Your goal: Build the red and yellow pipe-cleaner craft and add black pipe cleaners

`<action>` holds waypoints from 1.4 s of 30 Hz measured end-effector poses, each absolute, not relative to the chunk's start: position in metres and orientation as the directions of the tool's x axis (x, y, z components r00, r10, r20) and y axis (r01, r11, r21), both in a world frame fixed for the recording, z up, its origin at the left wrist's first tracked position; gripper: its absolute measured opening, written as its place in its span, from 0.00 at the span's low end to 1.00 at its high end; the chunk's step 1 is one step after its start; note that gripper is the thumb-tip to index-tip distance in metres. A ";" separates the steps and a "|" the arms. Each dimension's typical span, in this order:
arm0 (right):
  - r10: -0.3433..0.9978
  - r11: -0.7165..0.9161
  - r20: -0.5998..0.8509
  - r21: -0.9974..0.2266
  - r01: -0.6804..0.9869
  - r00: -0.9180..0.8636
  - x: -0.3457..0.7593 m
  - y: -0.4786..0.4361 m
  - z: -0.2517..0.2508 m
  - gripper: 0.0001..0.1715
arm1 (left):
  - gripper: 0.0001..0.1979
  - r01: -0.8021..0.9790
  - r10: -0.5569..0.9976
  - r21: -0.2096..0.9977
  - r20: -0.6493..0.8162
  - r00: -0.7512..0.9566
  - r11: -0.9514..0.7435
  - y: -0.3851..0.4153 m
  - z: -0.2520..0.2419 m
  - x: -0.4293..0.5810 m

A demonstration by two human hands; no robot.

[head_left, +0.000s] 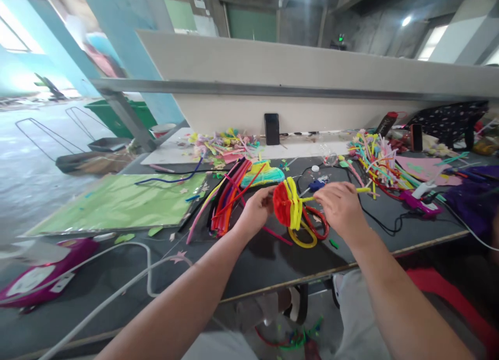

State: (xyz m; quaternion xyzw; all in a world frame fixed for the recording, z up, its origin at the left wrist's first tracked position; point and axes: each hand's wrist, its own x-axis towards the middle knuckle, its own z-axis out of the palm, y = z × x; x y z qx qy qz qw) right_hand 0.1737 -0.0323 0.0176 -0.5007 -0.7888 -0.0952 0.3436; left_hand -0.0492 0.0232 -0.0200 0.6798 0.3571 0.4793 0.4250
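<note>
supporting the parts, a dark table (pixel 257 269) spans the work area. clock positions are read from the red-and-yellow piece (pixel 282 206) as centre. a flat green sheet (pixel 128 204) lies at 9 o'clock, on the far side of a bundle of pipe cleaners (pixel 228 198) in red, orange, pink and black. a mixed-colour heap (pixel 372 157) lies at 2 o'clock. the right hand (pixel 340 206), at 3 o'clock, pinches a yellow strand (pixel 307 199) that extends from the piece. the left hand (pixel 255 209), at 9 o'clock, grips the red side of the piece; its fingertips are partly hidden. the piece sits between both hands, over the table, with its red section toward the left hand and its yellow section toward the right. a yellow-and-turquoise item (pixel 261 178) lies between 10 and 11 o'clock. a dark phone (pixel 272 128) stands upright between 11 and 12 o'clock. a red loop (pixel 326 226) lies at 4 o'clock, a yellow loop (pixel 303 245) at 5 o'clock. a white cap (pixel 315 168) lies between 1 and 2 o'clock; a green scrap (pixel 333 243) lies at 4 o'clock.
</note>
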 end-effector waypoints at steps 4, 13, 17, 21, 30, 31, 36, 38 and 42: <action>0.828 0.446 0.555 -0.568 0.691 -0.079 0.165 -0.049 0.019 0.09 | 0.30 -0.240 0.884 0.958 0.247 0.397 -0.159 0.013 -0.016 -0.044; 0.945 -0.173 0.031 -0.795 -0.581 -0.325 0.143 -0.064 0.029 0.05 | 0.33 -0.470 0.699 0.880 0.293 0.653 0.070 -0.007 -0.003 -0.038; 0.904 -0.348 -0.048 -0.659 -0.667 -0.424 0.121 -0.061 0.008 0.07 | 0.24 -0.489 0.765 0.848 0.173 0.620 0.205 -0.016 0.000 -0.036; 0.892 -0.404 -0.131 -0.661 -0.632 -0.433 0.110 -0.058 -0.009 0.08 | 0.13 -0.419 0.838 0.864 -0.007 0.545 0.280 -0.017 -0.002 -0.035; 0.990 0.022 -0.055 -0.853 -0.521 0.133 0.141 -0.043 -0.007 0.12 | 0.06 -0.523 0.883 0.829 0.080 0.463 0.199 -0.008 -0.005 -0.032; 0.981 0.088 -0.013 -0.858 -0.507 0.192 0.143 -0.044 -0.005 0.14 | 0.07 -0.508 0.872 0.835 0.073 0.484 0.212 -0.008 -0.005 -0.032; 0.958 0.198 0.104 -0.914 -0.354 0.265 0.148 -0.048 -0.003 0.15 | 0.10 -0.447 0.852 0.862 0.035 0.522 0.239 -0.012 -0.007 -0.028; 0.953 0.214 0.135 -0.934 -0.285 0.272 0.149 -0.048 -0.005 0.13 | 0.11 -0.443 0.844 0.863 0.036 0.535 0.244 -0.013 -0.007 -0.028; 0.956 0.195 0.137 -0.956 -0.217 0.258 0.154 -0.045 -0.007 0.15 | 0.13 -0.448 0.835 0.862 0.052 0.547 0.239 -0.011 -0.005 -0.031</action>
